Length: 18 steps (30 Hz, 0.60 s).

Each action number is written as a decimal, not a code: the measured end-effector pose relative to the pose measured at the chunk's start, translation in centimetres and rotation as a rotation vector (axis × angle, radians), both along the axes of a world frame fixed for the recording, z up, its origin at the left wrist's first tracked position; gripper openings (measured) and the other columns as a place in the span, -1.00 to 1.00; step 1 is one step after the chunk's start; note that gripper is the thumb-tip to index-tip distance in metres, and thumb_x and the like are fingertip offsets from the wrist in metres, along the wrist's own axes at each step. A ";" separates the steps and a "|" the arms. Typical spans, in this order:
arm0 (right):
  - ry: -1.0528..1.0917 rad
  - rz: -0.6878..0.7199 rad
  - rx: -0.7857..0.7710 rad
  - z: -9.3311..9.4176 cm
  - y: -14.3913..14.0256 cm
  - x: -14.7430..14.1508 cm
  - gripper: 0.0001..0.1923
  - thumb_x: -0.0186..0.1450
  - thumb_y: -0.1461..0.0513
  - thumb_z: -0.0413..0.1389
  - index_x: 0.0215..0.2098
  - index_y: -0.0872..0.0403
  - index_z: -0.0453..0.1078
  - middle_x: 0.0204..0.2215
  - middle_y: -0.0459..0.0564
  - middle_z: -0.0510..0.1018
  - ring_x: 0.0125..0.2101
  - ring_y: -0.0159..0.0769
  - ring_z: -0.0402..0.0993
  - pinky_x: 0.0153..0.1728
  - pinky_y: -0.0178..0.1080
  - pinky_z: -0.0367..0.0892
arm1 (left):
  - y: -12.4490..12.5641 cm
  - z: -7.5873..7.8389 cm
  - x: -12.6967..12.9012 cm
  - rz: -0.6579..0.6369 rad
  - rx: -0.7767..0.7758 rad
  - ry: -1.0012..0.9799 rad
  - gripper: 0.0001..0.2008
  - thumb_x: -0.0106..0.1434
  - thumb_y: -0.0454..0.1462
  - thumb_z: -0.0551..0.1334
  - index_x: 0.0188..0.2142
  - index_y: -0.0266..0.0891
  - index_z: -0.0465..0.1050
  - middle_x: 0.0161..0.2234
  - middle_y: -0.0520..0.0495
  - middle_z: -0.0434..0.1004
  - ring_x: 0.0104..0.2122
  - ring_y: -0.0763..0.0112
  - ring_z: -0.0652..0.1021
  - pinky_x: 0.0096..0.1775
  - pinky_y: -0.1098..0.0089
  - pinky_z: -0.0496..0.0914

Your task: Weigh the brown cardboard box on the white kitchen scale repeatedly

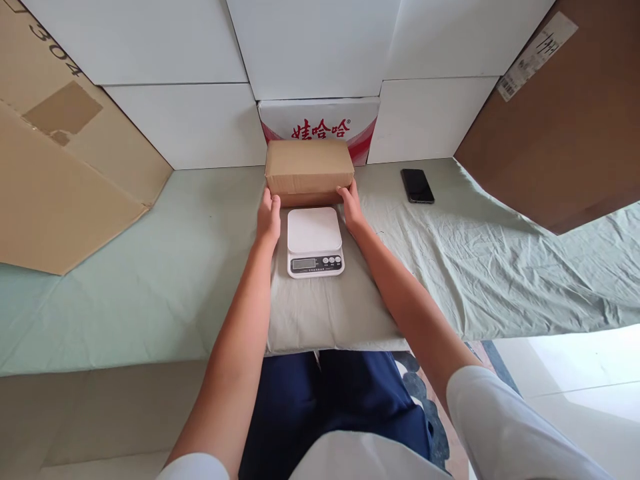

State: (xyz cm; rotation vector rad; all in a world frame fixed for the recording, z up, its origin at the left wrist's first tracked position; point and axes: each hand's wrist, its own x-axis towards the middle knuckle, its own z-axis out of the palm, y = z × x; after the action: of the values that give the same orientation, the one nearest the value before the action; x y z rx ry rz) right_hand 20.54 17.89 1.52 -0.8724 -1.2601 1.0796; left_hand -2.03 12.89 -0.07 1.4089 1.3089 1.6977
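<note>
A brown cardboard box [309, 167] sits at the far middle of the cloth-covered table [150, 280], just behind a white digital kitchen scale [315, 240]. My left hand [269, 217] presses against the box's left lower end. My right hand [351, 205] holds its right lower end. Both hands grip the box between them. The scale's platform is bare, and its display faces me.
A black phone [417, 185] lies on the cloth to the right of the box. White boxes and a red-lettered carton [320, 123] form the back wall. Large cardboard sheets lean at the left [65, 167] and right [570, 127]. The table's near edge is by my lap.
</note>
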 end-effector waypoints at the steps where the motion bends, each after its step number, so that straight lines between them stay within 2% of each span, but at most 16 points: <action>1: -0.005 0.020 0.033 0.6 -0.1 0.1 -0.30 0.21 -0.14 0.12 0.25 -0.12 0.21 0.32 -0.09 0.39 0.38 -0.04 0.20 0.53 0.11 0.01 | -0.6 0.7 0.2 0.016 0.031 0.036 -0.10 0.25 0.32 0.14 0.37 -0.20 0.29 0.40 -0.28 0.33 0.44 0.05 0.28 0.46 0.18 0.06; 3: -0.039 0.073 0.122 2.4 -1.0 0.6 -0.24 0.24 -0.19 0.12 0.32 -0.15 0.15 0.38 -0.12 0.32 0.44 -0.04 0.11 0.55 0.11 -0.04 | -2.3 2.3 0.6 0.036 0.110 0.077 -0.08 0.24 0.35 0.11 0.39 -0.13 0.26 0.42 -0.21 0.29 0.45 0.08 0.26 0.45 0.24 0.08; 5: -0.099 0.108 0.200 4.1 -3.1 1.4 -0.19 0.27 -0.22 0.11 0.39 -0.21 0.07 0.45 -0.18 0.21 0.51 -0.05 -0.02 0.56 0.15 -0.11 | -4.6 3.4 1.1 0.006 0.173 0.081 -0.11 0.27 0.34 0.08 0.42 -0.07 0.19 0.45 -0.14 0.24 0.47 0.10 0.23 0.45 0.25 0.08; 8: -0.166 0.164 0.242 5.2 -8.0 2.7 -0.10 0.27 -0.23 0.15 0.45 -0.27 -0.05 0.54 -0.24 0.00 0.57 -0.04 -0.23 0.57 0.18 -0.22 | -9.0 3.6 1.6 -0.018 0.221 0.050 -0.14 0.32 0.31 0.04 0.44 -0.06 0.16 0.47 -0.11 0.20 0.51 0.08 0.11 0.47 0.21 0.04; 11: -0.193 0.197 0.210 3.8 -12.5 3.6 -0.02 0.26 -0.20 0.21 0.49 -0.29 -0.17 0.58 -0.25 -0.21 0.58 -0.06 -0.36 0.59 0.15 -0.29 | -13.2 2.3 2.0 -0.042 0.177 0.024 -0.19 0.35 0.28 0.02 0.44 -0.03 0.17 0.49 -0.08 0.14 0.52 0.10 0.06 0.49 0.18 0.00; 13: -0.167 0.203 0.197 2.4 -14.2 3.7 0.00 0.27 -0.19 0.20 0.50 -0.29 -0.21 0.58 -0.25 -0.26 0.58 -0.07 -0.35 0.59 0.14 -0.27 | -14.9 1.4 2.1 -0.062 0.133 -0.004 -0.21 0.37 0.26 0.01 0.44 -0.02 0.16 0.50 -0.09 0.12 0.52 0.10 0.08 0.48 0.15 0.02; 15: -0.140 0.199 0.184 1.5 -14.7 3.6 0.00 0.27 -0.19 0.20 0.50 -0.29 -0.21 0.58 -0.24 -0.24 0.58 -0.06 -0.32 0.59 0.14 -0.22 | -15.7 0.7 2.2 -0.061 0.096 -0.026 -0.20 0.36 0.27 0.01 0.44 -0.01 0.16 0.51 -0.10 0.11 0.51 0.09 0.10 0.48 0.13 0.04; 18: -0.121 0.181 0.145 1.1 -14.4 3.4 -0.02 0.26 -0.19 0.19 0.49 -0.30 -0.17 0.57 -0.24 -0.15 0.58 -0.06 -0.27 0.59 0.14 -0.18 | -15.6 0.4 2.1 -0.039 0.046 -0.034 -0.15 0.32 0.32 0.02 0.45 -0.02 0.16 0.51 -0.12 0.12 0.51 0.08 0.12 0.47 0.12 0.05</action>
State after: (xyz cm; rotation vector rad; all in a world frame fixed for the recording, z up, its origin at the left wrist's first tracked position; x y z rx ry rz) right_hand 23.91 3.44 2.59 -0.7326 -1.5223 1.0739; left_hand 0.11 -2.75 0.36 1.4169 1.2232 1.7284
